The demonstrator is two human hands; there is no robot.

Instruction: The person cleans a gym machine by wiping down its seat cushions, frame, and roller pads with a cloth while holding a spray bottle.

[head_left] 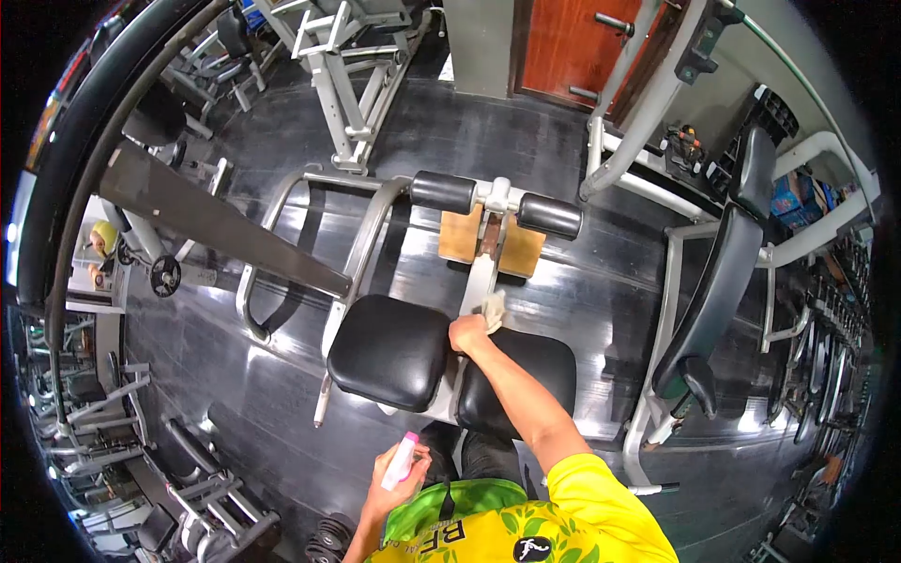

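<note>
Item: cloth (494, 312), pale, bunched, at the near end of the white beam (480, 284), above the gap between left seat pad (389, 353) and right seat pad (546, 372). Right hand (466, 334): fingers curled around cloth. Left hand (402, 476): fingers wrapped around a white, pink-capped bottle (402, 458), near side. Step in hand, by judgement: wiping the frame. Next move calls for a firm cloth grip and knuckles clear of pads. Obscured: right fingertips, cloth contact, bottle label; forearm covers part of right pad.

Holds a pink-topped bottle (400, 463) in left hand (404, 480), pale cloth (494, 311) in right hand (467, 334), beside black pads (389, 352).
</note>
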